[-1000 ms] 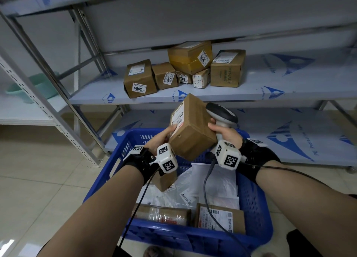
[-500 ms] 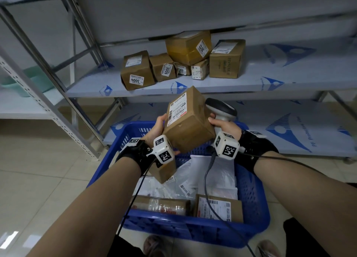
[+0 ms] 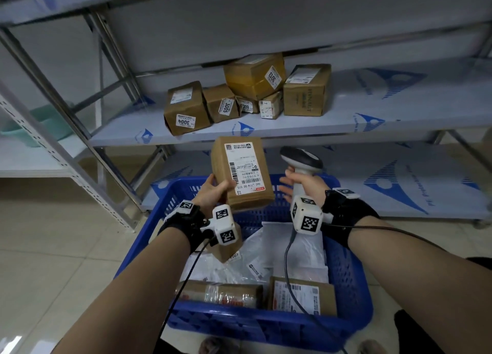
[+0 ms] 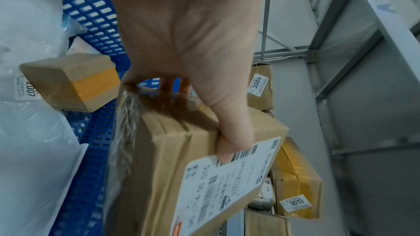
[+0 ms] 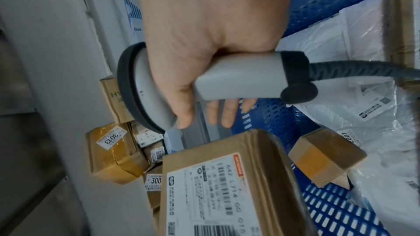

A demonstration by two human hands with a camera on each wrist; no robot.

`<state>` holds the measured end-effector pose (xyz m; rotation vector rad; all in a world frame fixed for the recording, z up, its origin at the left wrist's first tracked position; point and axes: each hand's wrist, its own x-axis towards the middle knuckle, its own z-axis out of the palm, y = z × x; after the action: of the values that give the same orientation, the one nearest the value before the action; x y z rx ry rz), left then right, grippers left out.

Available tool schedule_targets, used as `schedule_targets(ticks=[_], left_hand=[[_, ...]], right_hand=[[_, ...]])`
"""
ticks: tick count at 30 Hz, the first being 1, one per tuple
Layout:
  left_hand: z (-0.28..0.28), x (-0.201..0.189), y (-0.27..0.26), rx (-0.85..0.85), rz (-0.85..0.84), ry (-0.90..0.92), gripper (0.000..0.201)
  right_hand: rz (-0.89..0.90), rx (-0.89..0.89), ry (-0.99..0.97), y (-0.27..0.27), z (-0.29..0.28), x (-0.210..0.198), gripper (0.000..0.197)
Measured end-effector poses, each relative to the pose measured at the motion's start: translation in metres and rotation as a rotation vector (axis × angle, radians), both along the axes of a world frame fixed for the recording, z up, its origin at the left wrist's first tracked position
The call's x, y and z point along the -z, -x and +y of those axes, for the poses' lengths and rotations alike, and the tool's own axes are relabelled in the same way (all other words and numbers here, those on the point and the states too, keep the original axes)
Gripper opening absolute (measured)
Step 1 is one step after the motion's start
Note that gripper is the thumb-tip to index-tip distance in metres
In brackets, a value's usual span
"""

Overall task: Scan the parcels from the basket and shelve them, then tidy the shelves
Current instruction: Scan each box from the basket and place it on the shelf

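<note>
Once rotated label-up above the basket [image 3: 343,281] in the gripping left hand [image 3: 213,194], parcel [image 3: 241,175] freed by the right hand [image 3: 303,186], fingers spread, thumb pinning the scanner [image 3: 300,159]; judged ready for scanning.

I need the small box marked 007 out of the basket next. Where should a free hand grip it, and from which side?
Judging by its tilt, come from above: the 007 box leans against the blue basket wall on white mailer bags. Pinch its two plain side faces across the orange tape band, sparing the label.
</note>
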<state>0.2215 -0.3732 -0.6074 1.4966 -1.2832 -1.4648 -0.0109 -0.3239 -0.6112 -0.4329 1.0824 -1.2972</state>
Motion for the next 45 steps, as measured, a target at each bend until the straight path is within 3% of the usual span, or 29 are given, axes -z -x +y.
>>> schedule_targets(ticks=[7,11,15,45], left_hand=[[-0.005,0.001,-0.007,-0.052,-0.005,0.014,0.114],[-0.004,-0.002,-0.012,-0.056,-0.018,0.035,0.103],[0.001,-0.009,-0.011,-0.083,-0.023,0.068,0.08],[0.001,-0.015,-0.013,-0.107,-0.046,0.063,0.075]], right_hand=[[0.278,-0.105,0.011,-0.017,0.008,-0.006,0.008],[0.432,-0.131,0.032,-0.023,0.016,-0.007,0.021],[0.501,-0.185,0.023,-0.028,0.021,-0.009,0.019],[0.52,-0.28,0.007,-0.034,0.019,-0.011,0.013]])
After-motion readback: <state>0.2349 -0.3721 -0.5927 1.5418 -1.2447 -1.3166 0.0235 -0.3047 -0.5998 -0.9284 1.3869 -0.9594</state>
